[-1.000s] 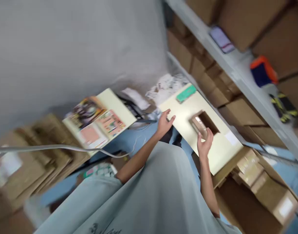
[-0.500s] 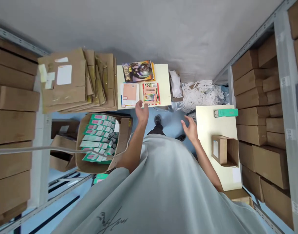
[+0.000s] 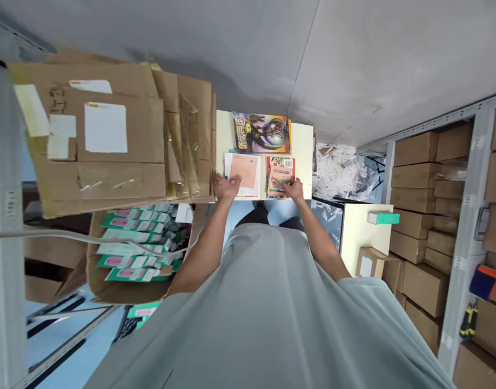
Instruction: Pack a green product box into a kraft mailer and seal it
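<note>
My left hand (image 3: pixel 227 187) is at the lower left corner of a stack of thin booklets topped by a pink one (image 3: pixel 243 168). Its thumb lies over the pages and its fingers are apart along the left edge. At the lower right corner of a second stack, my right hand (image 3: pixel 294 190) has its thumb on a small pink picture booklet (image 3: pixel 280 175), with the fingers round the stack's edge. Under that booklet lies a red-edged one with a barcode. Behind both stacks are colourful comic-style books (image 3: pixel 262 133). All lie on a cream table (image 3: pixel 305 146).
Flattened cardboard boxes (image 3: pixel 146 135) are piled left of the books. Below them stands an open carton (image 3: pixel 130 292) of green-and-white packets. Shredded paper (image 3: pixel 335 170) fills the back right. A side table (image 3: pixel 353 227) carries a green box (image 3: pixel 383 218) and a small carton (image 3: pixel 369 262). Boxed shelves flank me.
Both hands have moved forward to the two booklet stacks. My right hand has come from beside the side table to the right stack. The view has shifted closer to the cream table.
</note>
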Demonstrator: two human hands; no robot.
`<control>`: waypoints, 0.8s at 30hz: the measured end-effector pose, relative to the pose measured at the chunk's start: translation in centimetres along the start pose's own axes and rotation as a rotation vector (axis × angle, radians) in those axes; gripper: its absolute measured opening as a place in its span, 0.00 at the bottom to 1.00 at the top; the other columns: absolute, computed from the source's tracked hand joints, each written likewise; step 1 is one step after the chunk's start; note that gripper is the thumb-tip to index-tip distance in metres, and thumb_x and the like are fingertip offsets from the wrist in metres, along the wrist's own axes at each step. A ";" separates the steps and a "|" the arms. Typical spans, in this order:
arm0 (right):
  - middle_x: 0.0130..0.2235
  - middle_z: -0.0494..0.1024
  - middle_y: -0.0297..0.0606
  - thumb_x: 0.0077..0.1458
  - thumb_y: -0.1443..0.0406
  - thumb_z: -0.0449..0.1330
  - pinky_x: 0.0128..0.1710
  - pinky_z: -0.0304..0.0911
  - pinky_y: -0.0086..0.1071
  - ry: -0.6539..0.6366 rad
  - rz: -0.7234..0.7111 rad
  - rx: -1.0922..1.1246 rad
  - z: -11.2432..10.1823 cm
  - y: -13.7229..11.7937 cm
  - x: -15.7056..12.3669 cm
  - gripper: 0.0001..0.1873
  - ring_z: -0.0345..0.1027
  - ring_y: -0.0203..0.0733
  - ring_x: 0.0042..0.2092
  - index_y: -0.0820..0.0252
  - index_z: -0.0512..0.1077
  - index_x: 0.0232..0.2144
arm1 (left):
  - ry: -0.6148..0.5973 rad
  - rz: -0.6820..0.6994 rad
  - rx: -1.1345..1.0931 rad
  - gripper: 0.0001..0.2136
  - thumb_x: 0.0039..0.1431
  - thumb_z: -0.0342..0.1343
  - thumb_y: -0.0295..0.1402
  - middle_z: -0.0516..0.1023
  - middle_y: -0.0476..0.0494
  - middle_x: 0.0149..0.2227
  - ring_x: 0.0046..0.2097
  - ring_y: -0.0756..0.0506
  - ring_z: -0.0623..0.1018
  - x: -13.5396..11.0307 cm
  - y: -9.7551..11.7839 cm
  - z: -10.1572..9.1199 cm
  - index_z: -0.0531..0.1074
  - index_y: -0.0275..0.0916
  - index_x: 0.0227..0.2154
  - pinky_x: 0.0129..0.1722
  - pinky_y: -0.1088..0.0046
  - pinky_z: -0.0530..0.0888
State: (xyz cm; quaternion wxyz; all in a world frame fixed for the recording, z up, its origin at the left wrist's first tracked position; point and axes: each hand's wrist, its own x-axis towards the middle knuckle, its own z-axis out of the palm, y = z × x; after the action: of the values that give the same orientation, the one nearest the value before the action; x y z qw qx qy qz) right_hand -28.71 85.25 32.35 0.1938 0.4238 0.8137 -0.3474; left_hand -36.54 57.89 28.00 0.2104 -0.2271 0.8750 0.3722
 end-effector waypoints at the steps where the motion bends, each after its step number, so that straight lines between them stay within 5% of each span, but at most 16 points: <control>1: 0.68 0.78 0.66 0.59 0.50 0.80 0.69 0.74 0.47 0.017 0.046 -0.028 0.4 -0.7 0.5 0.44 0.76 0.64 0.70 0.68 0.71 0.66 | -0.008 -0.036 0.002 0.48 0.55 0.76 0.44 0.70 0.06 0.74 0.79 0.17 0.68 0.2 0.0 0.1 0.65 0.22 0.71 0.79 0.39 0.68; 5: 0.69 0.76 0.68 0.53 0.50 0.83 0.70 0.74 0.52 0.068 0.174 -0.116 0.9 -2.0 1.5 0.45 0.73 0.68 0.72 0.67 0.73 0.62 | -0.075 -0.203 -0.039 0.51 0.46 0.82 0.46 0.74 0.04 0.70 0.75 0.14 0.73 1.0 0.2 0.4 0.69 0.22 0.68 0.73 0.36 0.75; 10: 0.57 0.84 0.55 0.47 0.49 0.85 0.60 0.79 0.44 0.063 0.232 -0.156 0.5 -2.1 2.5 0.41 0.79 0.62 0.65 0.61 0.76 0.55 | -0.235 -0.282 -0.197 0.36 0.44 0.82 0.51 0.89 0.24 0.48 0.52 0.23 0.89 1.0 0.5 0.6 0.81 0.33 0.51 0.48 0.48 0.87; 14: 0.64 0.81 0.61 0.47 0.48 0.85 0.66 0.77 0.47 0.066 0.226 -0.148 0.7 -1.9 2.5 0.44 0.77 0.63 0.67 0.63 0.75 0.58 | -0.202 -0.258 -0.296 0.34 0.45 0.82 0.50 0.88 0.31 0.47 0.49 0.31 0.88 -0.6 0.1 -0.3 0.79 0.36 0.49 0.48 0.56 0.86; 18: 0.64 0.83 0.61 0.51 0.48 0.83 0.65 0.77 0.46 0.040 0.211 -0.101 1.4 -1.4 2.2 0.45 0.80 0.60 0.66 0.63 0.72 0.61 | -0.191 -0.221 -0.386 0.33 0.42 0.81 0.54 0.86 0.37 0.41 0.46 0.34 0.86 -2.9 -1.0 -3.4 0.78 0.39 0.44 0.47 0.57 0.86; 21: 0.59 0.87 0.57 0.54 0.50 0.82 0.60 0.80 0.43 -0.013 0.190 -0.049 1.5 -1.0 2.4 0.40 0.85 0.57 0.61 0.62 0.73 0.59 | -0.281 -0.175 -0.483 0.35 0.39 0.81 0.59 0.86 0.39 0.40 0.44 0.35 0.86 -4.2 -1.2 -5.4 0.80 0.41 0.44 0.43 0.59 0.85; 24: 0.58 0.89 0.54 0.54 0.52 0.82 0.60 0.80 0.42 -0.069 0.147 -0.005 1.1 -0.5 2.7 0.33 0.86 0.57 0.60 0.59 0.75 0.53 | -0.422 -0.144 -0.568 0.38 0.36 0.82 0.62 0.88 0.38 0.40 0.41 0.35 0.87 -4.7 0.1 -5.0 0.83 0.39 0.44 0.39 0.60 0.85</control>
State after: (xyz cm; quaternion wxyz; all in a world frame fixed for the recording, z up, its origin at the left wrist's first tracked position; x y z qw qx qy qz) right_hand -30.65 85.78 30.18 0.2476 0.4696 0.7742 -0.3447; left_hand -33.79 55.36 33.75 0.3408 -0.2556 0.6556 0.6234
